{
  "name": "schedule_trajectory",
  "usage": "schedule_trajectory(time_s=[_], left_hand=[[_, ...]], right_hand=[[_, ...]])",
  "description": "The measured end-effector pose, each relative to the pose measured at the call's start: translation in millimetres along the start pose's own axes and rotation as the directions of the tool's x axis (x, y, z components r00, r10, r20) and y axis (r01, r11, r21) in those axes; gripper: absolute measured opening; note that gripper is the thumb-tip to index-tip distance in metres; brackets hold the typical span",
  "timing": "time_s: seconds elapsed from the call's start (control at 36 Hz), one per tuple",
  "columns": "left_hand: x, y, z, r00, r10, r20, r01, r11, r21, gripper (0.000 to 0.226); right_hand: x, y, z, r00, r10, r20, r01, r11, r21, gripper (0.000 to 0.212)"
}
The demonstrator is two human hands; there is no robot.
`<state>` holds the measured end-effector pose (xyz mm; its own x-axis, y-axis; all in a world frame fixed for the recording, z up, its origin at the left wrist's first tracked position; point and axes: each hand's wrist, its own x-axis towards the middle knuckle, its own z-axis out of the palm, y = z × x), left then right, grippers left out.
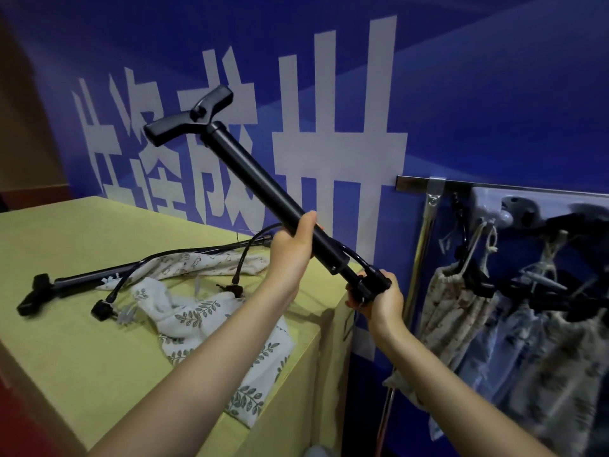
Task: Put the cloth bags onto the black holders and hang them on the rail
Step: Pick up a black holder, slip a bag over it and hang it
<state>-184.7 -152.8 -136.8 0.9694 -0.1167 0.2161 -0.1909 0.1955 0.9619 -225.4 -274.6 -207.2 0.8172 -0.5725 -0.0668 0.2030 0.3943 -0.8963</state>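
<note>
- While the left hand (290,249) grips the pump (263,192) mid-barrel, the right hand (379,298) is closed round its base, just left of the rail (494,188); the T-handle points up and away from the rail.
- Judging by looks, the pump is stiff, smooth and fairly light; the barrel could slip, so the base and mid-barrel seem the sound places to hold.
- Its hose (349,255) is limp and will swing.
- Left of the rail, on the table (66,341), lie leaf-print bags (211,318), soft and floppy, best taken by the mouth, and a second pump (82,283).
- Under the rail, filled bags (451,311) already hang crowded on black hangers (478,278); these and the upright post (421,245) may obstruct hanging.
</note>
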Motion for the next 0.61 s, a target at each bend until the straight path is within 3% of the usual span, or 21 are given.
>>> schedule_trajectory(time_s=[0.22,0.36,0.42,0.5,0.61], left_hand=[[-14,-23,17,0.999,-0.041,0.012,0.041,0.999,0.011,0.037],[-10,-27,11,0.996,-0.085,0.006,0.085,0.992,-0.089,0.046],[-6,-29,9,0.996,-0.086,0.003,0.086,0.991,-0.102,0.030],[-4,-32,11,0.999,-0.047,-0.004,0.046,0.993,-0.105,0.007],[-6,-34,12,0.996,0.066,0.054,-0.060,0.992,-0.110,0.011]], right_hand=[[-9,0,-7,0.985,-0.127,0.120,0.137,0.987,-0.078,0.052],[-7,-9,-20,0.903,-0.138,0.407,0.271,0.918,-0.289,0.052],[-5,-15,-21,0.849,-0.091,0.520,0.319,0.873,-0.369,0.046],[1,-15,-20,0.877,-0.105,0.469,0.344,0.818,-0.460,0.031],[10,-14,-13,0.933,-0.143,0.331,0.285,0.854,-0.436,0.039]])
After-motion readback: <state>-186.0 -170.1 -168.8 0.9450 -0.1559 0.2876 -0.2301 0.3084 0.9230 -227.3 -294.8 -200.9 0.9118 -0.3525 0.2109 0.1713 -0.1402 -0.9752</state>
